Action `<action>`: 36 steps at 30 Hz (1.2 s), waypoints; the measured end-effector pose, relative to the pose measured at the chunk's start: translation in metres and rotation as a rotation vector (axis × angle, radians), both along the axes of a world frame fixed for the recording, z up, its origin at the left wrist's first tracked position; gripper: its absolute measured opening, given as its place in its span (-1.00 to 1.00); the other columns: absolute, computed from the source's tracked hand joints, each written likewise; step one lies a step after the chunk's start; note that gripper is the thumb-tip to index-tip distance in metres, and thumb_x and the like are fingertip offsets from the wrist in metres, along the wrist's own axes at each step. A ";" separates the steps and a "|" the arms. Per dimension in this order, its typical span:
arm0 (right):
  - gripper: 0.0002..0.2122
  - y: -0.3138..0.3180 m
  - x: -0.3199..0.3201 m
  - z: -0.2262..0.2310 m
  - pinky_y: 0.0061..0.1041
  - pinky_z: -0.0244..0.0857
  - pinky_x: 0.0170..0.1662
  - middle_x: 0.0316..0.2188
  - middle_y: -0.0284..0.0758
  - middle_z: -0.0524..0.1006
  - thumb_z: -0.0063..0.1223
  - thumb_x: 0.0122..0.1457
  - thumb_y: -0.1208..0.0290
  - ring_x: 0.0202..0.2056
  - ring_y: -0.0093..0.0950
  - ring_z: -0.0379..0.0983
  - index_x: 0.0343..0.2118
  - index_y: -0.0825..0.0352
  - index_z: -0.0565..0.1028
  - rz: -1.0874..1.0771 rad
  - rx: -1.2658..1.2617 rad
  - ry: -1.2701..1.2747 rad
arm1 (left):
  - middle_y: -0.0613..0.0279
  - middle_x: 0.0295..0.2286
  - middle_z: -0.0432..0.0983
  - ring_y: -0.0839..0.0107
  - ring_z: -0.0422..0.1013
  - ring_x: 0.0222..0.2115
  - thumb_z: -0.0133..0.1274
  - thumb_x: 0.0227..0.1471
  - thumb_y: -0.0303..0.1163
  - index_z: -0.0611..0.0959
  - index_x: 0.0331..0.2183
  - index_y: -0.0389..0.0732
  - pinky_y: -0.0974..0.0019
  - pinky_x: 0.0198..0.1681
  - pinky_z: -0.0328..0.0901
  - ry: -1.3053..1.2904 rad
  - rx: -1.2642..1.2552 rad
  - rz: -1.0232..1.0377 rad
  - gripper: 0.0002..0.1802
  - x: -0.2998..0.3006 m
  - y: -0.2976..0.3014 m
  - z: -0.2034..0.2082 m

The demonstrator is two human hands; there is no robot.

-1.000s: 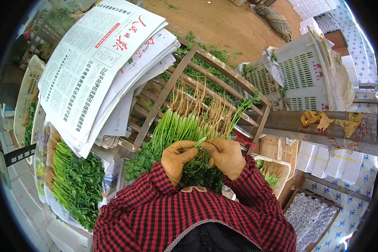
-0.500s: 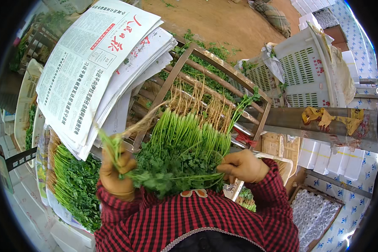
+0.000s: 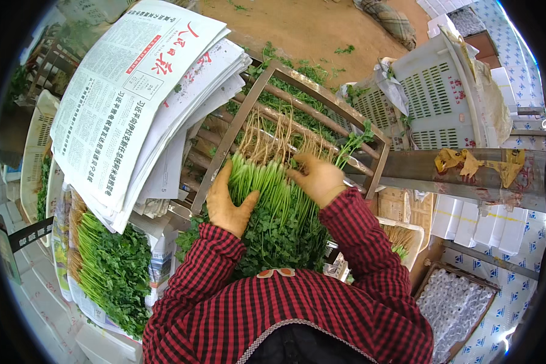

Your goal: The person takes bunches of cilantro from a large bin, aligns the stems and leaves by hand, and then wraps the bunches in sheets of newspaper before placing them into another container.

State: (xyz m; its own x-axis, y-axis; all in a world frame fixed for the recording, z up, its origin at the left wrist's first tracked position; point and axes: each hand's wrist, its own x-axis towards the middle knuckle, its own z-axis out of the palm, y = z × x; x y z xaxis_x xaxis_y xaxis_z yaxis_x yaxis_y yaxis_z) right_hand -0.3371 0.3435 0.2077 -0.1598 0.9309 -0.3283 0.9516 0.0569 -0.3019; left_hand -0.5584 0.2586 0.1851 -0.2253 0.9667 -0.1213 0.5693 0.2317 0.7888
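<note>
A wide bunch of coriander-like greens (image 3: 279,236) lies on a rusty metal rack (image 3: 273,67), with brown roots pointing away from me and leaves toward my body. My left hand (image 3: 229,205) rests at the left side of the bunch, thumb and fingers spread around its edge. Over the stems to the right, my right hand (image 3: 316,179) has curled fingers pinching some of them near the roots; its fingertips are partly hidden. One sprig (image 3: 355,142) sticks out at the bunch's right side.
Stacked newspapers (image 3: 121,97) cover the rack's left side. More bundled greens (image 3: 118,273) lie at the lower left. To the right are a white plastic crate (image 3: 431,97), a metal beam (image 3: 467,176) and a box of clear-wrapped items (image 3: 458,309). Loose leaves litter the brown ground.
My left hand has let go of a few rooted stalks and moved right onto the bunch. My right hand has moved forward from the leaves to the stems near the roots.
</note>
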 end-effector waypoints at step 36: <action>-0.63 0.008 0.006 -0.005 -0.64 0.45 -0.30 0.01 -0.29 0.58 0.14 0.27 0.45 -0.29 -0.58 0.51 0.13 0.34 0.40 -0.381 0.249 1.309 | -0.18 0.31 0.13 -0.13 0.16 0.29 0.51 -0.22 -0.21 0.14 0.37 -0.20 0.00 0.33 0.15 0.059 0.021 -0.161 0.24 0.004 0.006 -0.009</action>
State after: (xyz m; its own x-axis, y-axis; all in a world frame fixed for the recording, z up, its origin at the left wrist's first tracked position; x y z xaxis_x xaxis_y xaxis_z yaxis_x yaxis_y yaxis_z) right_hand -0.3315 0.3518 0.2028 0.0553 0.9976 0.0410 -0.0446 0.0435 -0.9981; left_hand -0.5545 0.2645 0.1766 -0.0732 0.9931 -0.0919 0.6429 0.1174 0.7569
